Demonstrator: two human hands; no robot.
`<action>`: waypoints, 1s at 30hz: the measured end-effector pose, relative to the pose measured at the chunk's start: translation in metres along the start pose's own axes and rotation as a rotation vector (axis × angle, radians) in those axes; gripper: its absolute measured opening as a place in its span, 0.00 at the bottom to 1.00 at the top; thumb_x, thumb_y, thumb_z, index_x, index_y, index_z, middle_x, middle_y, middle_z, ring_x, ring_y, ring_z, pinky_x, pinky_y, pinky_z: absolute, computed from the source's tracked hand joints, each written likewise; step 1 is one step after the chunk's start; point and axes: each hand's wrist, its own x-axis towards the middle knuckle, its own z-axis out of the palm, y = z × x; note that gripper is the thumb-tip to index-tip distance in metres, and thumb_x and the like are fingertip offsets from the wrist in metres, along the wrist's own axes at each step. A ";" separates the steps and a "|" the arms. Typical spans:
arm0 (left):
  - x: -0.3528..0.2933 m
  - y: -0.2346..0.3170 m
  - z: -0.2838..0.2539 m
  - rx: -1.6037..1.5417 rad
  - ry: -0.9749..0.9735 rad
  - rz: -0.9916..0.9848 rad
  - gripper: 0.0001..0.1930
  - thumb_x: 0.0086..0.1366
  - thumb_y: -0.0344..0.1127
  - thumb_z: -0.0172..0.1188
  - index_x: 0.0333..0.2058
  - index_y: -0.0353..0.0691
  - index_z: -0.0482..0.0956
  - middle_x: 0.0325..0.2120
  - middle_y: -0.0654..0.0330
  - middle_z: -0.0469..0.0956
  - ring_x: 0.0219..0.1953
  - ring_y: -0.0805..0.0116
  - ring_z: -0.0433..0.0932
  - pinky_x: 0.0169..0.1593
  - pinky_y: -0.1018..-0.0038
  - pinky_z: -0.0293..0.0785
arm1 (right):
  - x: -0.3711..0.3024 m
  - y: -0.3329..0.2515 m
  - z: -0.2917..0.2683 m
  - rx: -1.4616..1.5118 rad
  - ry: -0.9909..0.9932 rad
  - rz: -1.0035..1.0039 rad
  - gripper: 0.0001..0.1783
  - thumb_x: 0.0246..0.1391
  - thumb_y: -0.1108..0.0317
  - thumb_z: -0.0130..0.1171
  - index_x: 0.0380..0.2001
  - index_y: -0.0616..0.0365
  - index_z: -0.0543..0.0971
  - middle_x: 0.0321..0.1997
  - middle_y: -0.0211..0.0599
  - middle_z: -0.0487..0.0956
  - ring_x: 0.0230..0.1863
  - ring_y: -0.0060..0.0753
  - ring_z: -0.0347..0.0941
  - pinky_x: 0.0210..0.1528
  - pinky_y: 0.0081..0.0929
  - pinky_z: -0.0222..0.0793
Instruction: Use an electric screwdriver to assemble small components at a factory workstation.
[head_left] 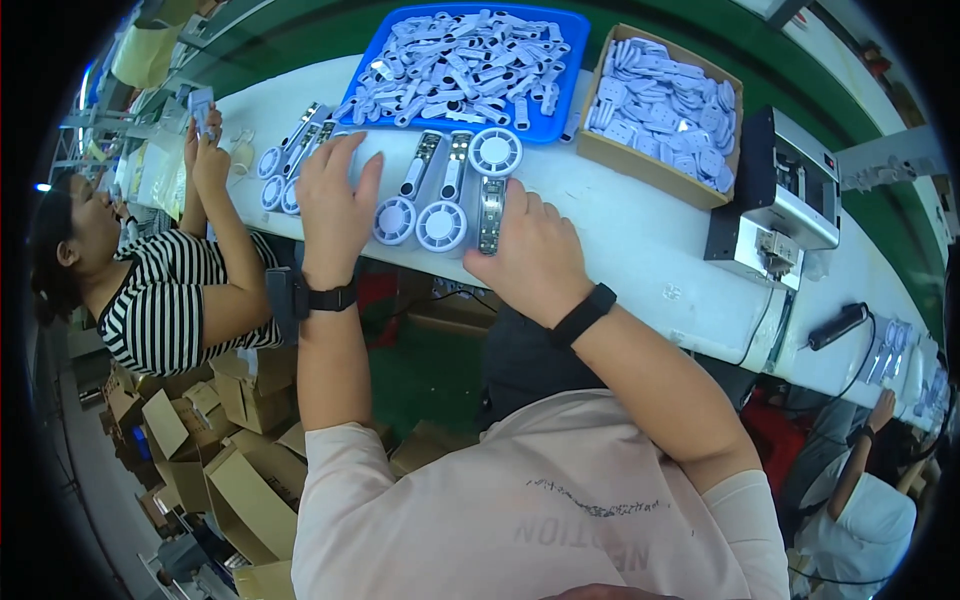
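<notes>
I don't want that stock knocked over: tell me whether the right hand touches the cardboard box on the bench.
Apart. The head view shows a strip of white benchtop between the right hand and the cardboard box.

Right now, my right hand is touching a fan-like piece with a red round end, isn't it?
Nearly: your right hand is touching a fan-like piece, but the head view shows its round end is white, not red.

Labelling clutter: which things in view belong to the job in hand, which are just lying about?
Likely the job:
- round-headed unit at right hand
- similar units beside it
- blue tray and cardboard box of white parts

Likely lying about:
- open cartons
- black tool, far right
</notes>
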 end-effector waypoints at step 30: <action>0.028 0.227 0.021 -0.816 -0.339 0.191 0.03 0.70 0.25 0.62 0.40 0.34 0.79 0.38 0.51 0.81 0.37 0.54 0.81 0.43 0.68 0.77 | -0.141 0.114 -0.151 0.399 0.286 0.025 0.25 0.56 0.75 0.69 0.57 0.63 0.79 0.51 0.47 0.83 0.50 0.45 0.81 0.55 0.33 0.76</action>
